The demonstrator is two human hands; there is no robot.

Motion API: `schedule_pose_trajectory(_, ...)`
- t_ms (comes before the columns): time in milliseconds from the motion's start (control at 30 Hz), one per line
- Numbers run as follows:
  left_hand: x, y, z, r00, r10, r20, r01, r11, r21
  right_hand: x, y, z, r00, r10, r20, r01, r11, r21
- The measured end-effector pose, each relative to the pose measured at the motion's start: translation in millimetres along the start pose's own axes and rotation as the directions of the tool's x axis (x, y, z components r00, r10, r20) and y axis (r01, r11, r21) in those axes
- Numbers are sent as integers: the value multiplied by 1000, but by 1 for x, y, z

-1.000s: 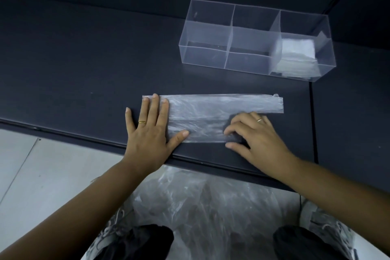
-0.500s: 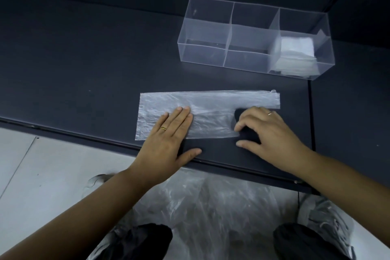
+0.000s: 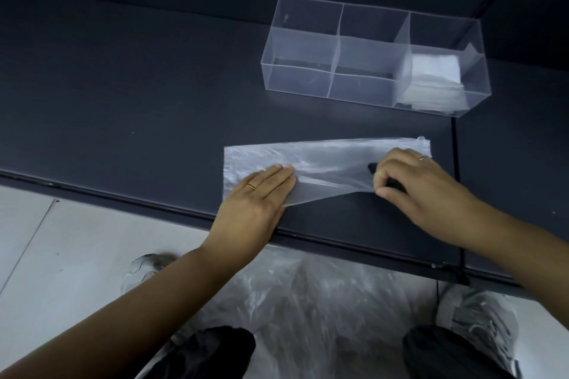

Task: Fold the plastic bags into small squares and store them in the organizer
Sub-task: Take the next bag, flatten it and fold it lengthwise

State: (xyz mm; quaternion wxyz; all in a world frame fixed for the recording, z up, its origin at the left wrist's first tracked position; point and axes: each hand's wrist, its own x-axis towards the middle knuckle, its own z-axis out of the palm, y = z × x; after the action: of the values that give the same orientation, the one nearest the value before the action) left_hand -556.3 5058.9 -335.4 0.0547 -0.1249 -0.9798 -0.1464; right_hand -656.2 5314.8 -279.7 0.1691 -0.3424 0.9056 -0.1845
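On the dark table (image 3: 123,95), a long thin strip of plastic bag (image 3: 326,160) lies just in front of the organizer (image 3: 301,80), not touching it. The left hand (image 3: 255,197) lies flat on the end of the strip nearer the organizer's left side, with its fingers straight, pressing down. The right hand (image 3: 412,184) is at the other end, in front of the organizer's right part. Its fingers are curled and pinch the near edge of the bag, and that edge is lifted a little off the table.

I think the person is in the middle of folding this one bag. It is a long strip, not a small square yet. My guess is that the next move is to bring the pinched end over toward the flat hand, line up the edges and press the fold down. The plastic is thin and slippery, so it could slide if the flat hand lets go.

The organizer is a clear box with three parts in a row. The right part holds a stack of folded bags (image 3: 434,74). In the middle and left parts I can see nothing. Far from the organizer, down past the table's near edge, a heap of loose bags (image 3: 308,301) sits between the person's knees — so there is lots more to fold.
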Motion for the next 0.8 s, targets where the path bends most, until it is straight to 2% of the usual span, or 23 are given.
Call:
schedule_pose_trajectory(100, -2, 5, -3, 996, 82, -18, -83, 996, -20, -15, 7, -9, 993, 91, 75, -87, 995, -56)
schedule_pose_trajectory(200, -1, 13, -7, 995, 98, -15, -98, 994, -51, -21, -5, -3, 982, 184, 37, -179, 978, -111)
schedule_pose_trajectory(333, 3, 18, -11, 997, 80, 14, -78, 993, -90, -9, -50, 36, 996, -48, -69, 33, 979, -199)
schedule_pose_trajectory(400, 3, 19, -13, 997, 73, 22, -70, 992, -107, 1, -56, 53, 980, -91, -174, 54, 977, -206)
schedule_pose_trajectory(500, 2, 15, -14, 997, 74, 35, -68, 987, -144, 11, -43, 51, 938, -74, -339, 24, 988, -149)
schedule_pose_trajectory(567, -1, 9, -18, 998, 8, 58, 6, 972, -236, 12, -26, 41, 951, -21, -308, 0, 998, -68)
schedule_pose_trajectory(633, -4, 1, -26, 988, -125, 91, 151, 910, -387, 13, -10, 29, 967, 38, -251, -17, 996, 86)
schedule_pose_trajectory(700, -8, -7, -33, 946, -287, 152, 323, 786, -527, 12, 1, 21, 962, 172, -213, -111, 956, 272)
schedule_pose_trajectory(800, -7, -20, -39, 832, -518, 198, 506, 563, -653, 16, 15, 19, 932, 336, -137, -231, 842, 487)
